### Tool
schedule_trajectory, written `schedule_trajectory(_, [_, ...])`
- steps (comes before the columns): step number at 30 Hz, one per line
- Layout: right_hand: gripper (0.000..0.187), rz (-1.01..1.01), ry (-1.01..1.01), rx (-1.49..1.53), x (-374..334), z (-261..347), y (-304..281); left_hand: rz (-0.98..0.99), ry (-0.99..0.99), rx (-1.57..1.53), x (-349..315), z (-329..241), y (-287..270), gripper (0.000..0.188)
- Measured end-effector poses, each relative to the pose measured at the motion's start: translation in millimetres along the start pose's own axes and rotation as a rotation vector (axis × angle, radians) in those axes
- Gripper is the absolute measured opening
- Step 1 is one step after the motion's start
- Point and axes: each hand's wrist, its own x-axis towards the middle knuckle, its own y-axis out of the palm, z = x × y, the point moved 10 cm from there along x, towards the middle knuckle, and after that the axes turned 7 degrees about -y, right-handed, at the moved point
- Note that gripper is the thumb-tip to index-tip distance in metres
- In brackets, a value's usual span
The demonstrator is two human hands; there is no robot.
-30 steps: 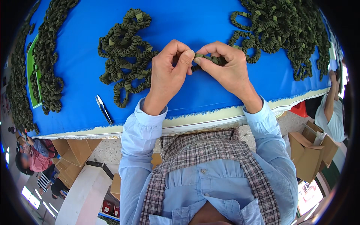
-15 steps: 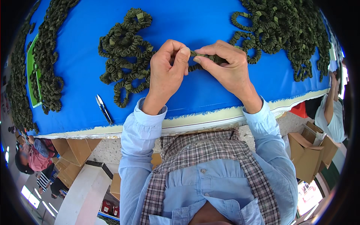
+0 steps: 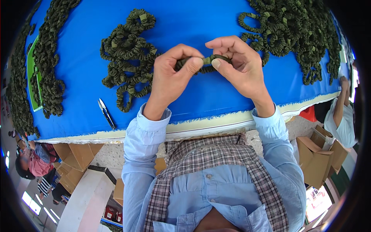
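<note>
A dark green ruched fabric scrunchie (image 3: 207, 61) is held between my two hands above the blue table cover. My left hand (image 3: 174, 73) pinches its left part between thumb and bent fingers. The thumb of my right hand (image 3: 241, 67) presses on the right part, while the index finger is lifted away from it; the other fingers are partly hidden behind. A smooth, lighter green section of the band shows between the two thumbs. To the left of my left hand lies a loose pile of similar scrunchies (image 3: 129, 50).
A large heap of scrunchies (image 3: 286, 31) lies at the far right, and long heaps (image 3: 48, 62) line the left around a green tray (image 3: 31, 79). Thread snips (image 3: 106, 113) lie near the front edge. Cardboard boxes (image 3: 315, 158) stand below; a co-worker's arm (image 3: 340, 102) reaches in at right.
My right index finger has lifted off the scrunchie and the right hand has opened somewhat. My left hand has turned, its thumb now lying along the band, and the smooth section has come into view.
</note>
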Motion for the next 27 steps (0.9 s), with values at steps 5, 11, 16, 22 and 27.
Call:
schedule_trajectory(5, [0.027,-0.076,-0.049,-0.04,-1.1,-2.2,-4.2,-0.067,0.004,-0.054,2.1,8.6,-10.7,0.022])
schedule_trajectory(11, [0.027,-0.019,-0.262,-0.47,3.1,21.6,7.0,-0.053,0.013,-0.049,-0.2,9.9,-4.3,0.024])
schedule_trajectory(16, [0.021,-0.04,-0.417,-0.548,-2.5,24.5,12.0,-0.034,-0.015,-0.061,0.6,13.0,-3.4,0.024])
schedule_trajectory(22, [0.012,-0.029,-0.254,-0.513,1.7,21.0,7.2,-0.058,-0.004,-0.213,1.3,11.3,-6.1,0.025])
schedule_trajectory(27, [0.017,-0.089,-0.399,-0.486,-0.4,28.5,13.0,-0.021,-0.06,-0.21,-0.3,18.7,2.8,0.024])
